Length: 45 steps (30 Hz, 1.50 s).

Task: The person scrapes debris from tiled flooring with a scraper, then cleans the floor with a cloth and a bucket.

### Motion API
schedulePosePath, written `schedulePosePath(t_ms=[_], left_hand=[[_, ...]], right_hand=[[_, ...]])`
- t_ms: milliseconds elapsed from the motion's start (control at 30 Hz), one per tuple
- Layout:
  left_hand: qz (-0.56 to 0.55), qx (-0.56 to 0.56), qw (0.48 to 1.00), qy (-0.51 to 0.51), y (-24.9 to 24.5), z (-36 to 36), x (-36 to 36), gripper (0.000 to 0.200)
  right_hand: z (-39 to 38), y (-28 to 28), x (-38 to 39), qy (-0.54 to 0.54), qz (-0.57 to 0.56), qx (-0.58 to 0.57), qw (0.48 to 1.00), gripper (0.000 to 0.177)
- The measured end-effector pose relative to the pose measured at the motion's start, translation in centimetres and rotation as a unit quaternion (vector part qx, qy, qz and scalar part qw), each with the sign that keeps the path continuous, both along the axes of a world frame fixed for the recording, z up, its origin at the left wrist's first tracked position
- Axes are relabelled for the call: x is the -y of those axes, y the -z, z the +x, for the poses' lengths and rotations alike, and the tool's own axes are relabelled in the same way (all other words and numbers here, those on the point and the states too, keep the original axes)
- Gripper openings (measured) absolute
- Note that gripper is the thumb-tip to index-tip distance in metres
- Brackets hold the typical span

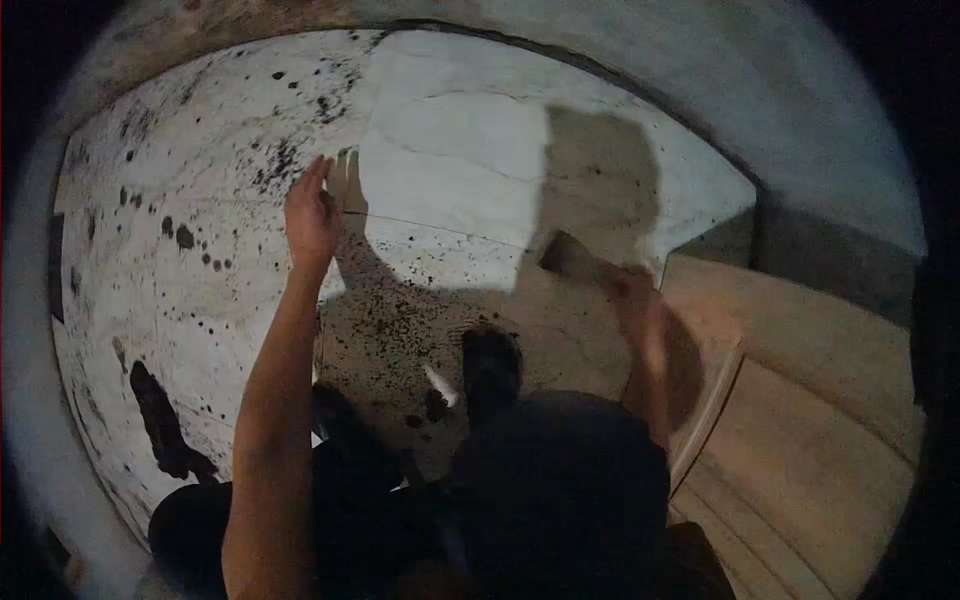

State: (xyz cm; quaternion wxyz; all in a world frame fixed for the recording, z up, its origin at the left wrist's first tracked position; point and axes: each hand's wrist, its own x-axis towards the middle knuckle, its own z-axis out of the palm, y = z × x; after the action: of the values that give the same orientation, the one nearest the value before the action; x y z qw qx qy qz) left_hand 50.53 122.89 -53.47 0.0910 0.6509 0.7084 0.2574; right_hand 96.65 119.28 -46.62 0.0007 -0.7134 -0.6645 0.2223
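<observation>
With the right hand (632, 290), clutching a flat tool (567, 256) now, pointing it lengthwise to ten o'clock, well off at three from the left hand (314, 215), held out straight-fingered, seemingly empty.

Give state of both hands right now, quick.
Left hand: open, fingers extended, nothing visibly held.
Right hand: closed, holding a dark brown flat-ended tool, material unclear.

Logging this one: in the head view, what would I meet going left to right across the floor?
Long dark patch → left hand → white sliver → dark shoe just beside it → flat tool → right hand → tan ledge.
</observation>
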Motion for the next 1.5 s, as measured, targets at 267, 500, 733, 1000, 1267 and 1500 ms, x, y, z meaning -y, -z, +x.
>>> schedulePosePath(t_ms=[267, 500, 733, 1000, 1267, 1500], left_hand=[[-0.006, -0.189, 0.973, 0.129, -1.5, 3.3, -2.3, 0.044], [0.03, -0.013, 0.998, 0.057, -1.1, 4.6, 0.1, 0.055], [0.016, -0.042, 0.996, 0.079, -0.9, 6.2, 1.2, 0.057], [-0.026, -0.115, 0.984, 0.132, -3.5, 2.5, -0.2, 0.033], [-0.006, -0.061, 0.962, 0.265, 0.0, 6.8, 4.0, 0.032], [-0.02, -0.177, 0.908, 0.379, -0.7, 11.7, 3.0, 0.042]], right_hand=[[-15.8, 8.7, -3.6, -0.075, 0.157, -0.081, 0.981, 0.028], [3.0, -1.5, -5.3, 0.275, 0.093, -0.104, 0.951, 0.025], [-10.5, 9.1, -11.8, 0.013, 0.133, 0.017, 0.991, 0.033], [-1.6, 3.3, -15.1, -0.058, 0.149, 0.08, 0.984, 0.026], [-0.6, 6.2, -19.2, -0.145, 0.113, 0.088, 0.979, 0.031], [-21.4, 7.0, -17.7, -0.278, 0.214, 0.079, 0.933, 0.026]])
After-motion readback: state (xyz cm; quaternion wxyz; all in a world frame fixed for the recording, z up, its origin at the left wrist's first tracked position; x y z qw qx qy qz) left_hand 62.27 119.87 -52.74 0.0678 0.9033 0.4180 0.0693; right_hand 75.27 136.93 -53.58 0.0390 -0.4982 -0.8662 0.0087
